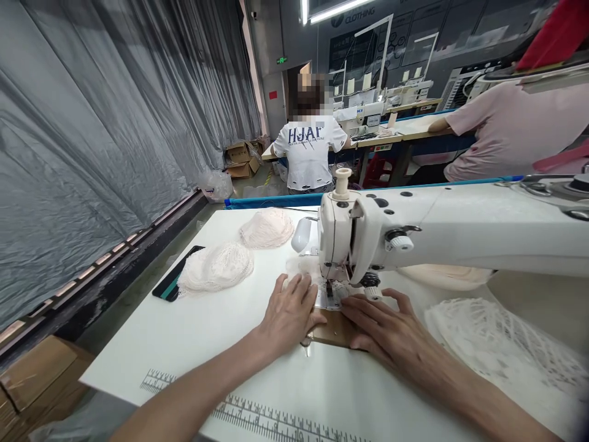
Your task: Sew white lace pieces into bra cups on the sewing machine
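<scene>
A white sewing machine (414, 230) stands on a white table (184, 331). My left hand (289, 313) lies flat, fingers stretched out, on a pale lace piece (304, 270) just left of the needle area (332, 288). My right hand (386, 325) rests flat on the table to the right of the needle, fingers pointing at it, partly over a brown patch (334, 331) in the table top. The fabric under the presser foot is mostly hidden by the machine head and my fingers.
Two pale lace cups (216, 267) (267, 228) lie at the table's left, one on a dark card (172, 283). White netted fabric (501, 344) is piled at the right. A ruler (257, 417) is printed along the front edge. Two other people sit beyond, a grey curtain hangs at left.
</scene>
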{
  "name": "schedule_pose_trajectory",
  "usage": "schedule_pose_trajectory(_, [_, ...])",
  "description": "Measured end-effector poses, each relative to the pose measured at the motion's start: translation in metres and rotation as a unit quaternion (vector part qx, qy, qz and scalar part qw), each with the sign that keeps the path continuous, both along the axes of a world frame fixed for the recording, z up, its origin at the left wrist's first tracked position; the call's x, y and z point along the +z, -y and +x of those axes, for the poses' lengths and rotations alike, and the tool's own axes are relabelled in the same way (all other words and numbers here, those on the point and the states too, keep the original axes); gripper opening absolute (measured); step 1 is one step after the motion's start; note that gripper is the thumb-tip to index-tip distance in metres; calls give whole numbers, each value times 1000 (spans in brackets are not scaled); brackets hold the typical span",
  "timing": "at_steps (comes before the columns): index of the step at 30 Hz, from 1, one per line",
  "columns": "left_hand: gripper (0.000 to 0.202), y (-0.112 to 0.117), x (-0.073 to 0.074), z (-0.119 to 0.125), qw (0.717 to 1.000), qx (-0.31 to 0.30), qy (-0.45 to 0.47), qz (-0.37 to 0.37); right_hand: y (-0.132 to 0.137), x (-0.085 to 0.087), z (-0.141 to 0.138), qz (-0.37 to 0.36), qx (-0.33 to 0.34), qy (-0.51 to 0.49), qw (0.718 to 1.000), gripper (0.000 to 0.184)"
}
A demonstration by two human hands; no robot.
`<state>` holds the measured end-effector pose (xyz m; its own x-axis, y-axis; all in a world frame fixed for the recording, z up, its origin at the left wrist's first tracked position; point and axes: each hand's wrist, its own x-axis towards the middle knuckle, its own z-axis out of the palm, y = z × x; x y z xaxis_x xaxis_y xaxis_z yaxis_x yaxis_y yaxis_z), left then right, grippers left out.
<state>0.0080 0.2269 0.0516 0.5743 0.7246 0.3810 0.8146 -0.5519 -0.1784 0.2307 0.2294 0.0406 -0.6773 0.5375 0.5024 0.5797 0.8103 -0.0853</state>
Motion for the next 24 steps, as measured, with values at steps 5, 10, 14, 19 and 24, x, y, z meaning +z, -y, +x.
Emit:
schedule_pose_trajectory(5, [56, 32, -4, 6, 999, 27, -28, 36, 2, 9, -3, -34, -14, -18, 999, 39])
schedule_pose_trajectory(10, [38, 108, 10, 12, 998, -27, 14, -59, 5, 3, -2, -94, -35, -24, 995, 43])
schedule_pose_trajectory(14, [15, 115, 31, 0, 989, -22, 81, -119, 17, -3, -12, -165, -8, -44, 985, 51])
schedule_pose_trajectory(19, [62, 55, 42, -20, 958, 81, 125, -243, 39, 9, -39, -257, 11, -37, 966, 48])
schedule_pose_trajectory(24, [21, 29, 45, -22, 871, 73, 226, -431, 42, 11, -60, -320, -38, -151, 934, 20])
